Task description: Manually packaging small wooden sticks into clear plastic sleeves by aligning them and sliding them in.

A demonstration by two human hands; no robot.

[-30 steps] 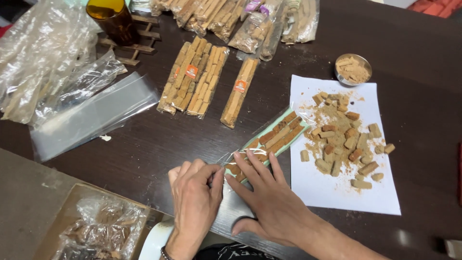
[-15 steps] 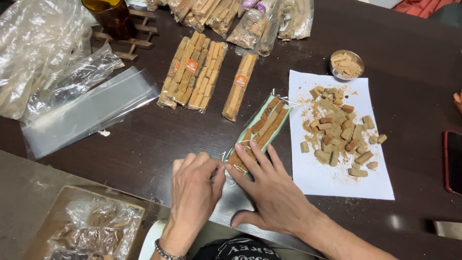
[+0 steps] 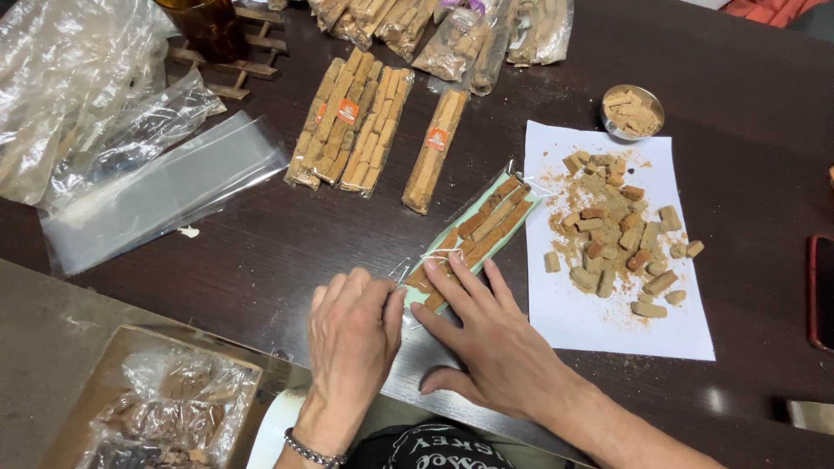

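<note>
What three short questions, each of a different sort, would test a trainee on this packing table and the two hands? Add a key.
1. True or false: both hands rest on the near end of the clear packet of brown sticks.
2. What lies on the white paper sheet? A) coins B) loose brown pieces C) scissors
3. Fill in: the small metal bowl stands at the paper's ___ edge.

Key: 1 true, left hand and right hand press it; 2 B, pieces; 3 far.
</note>
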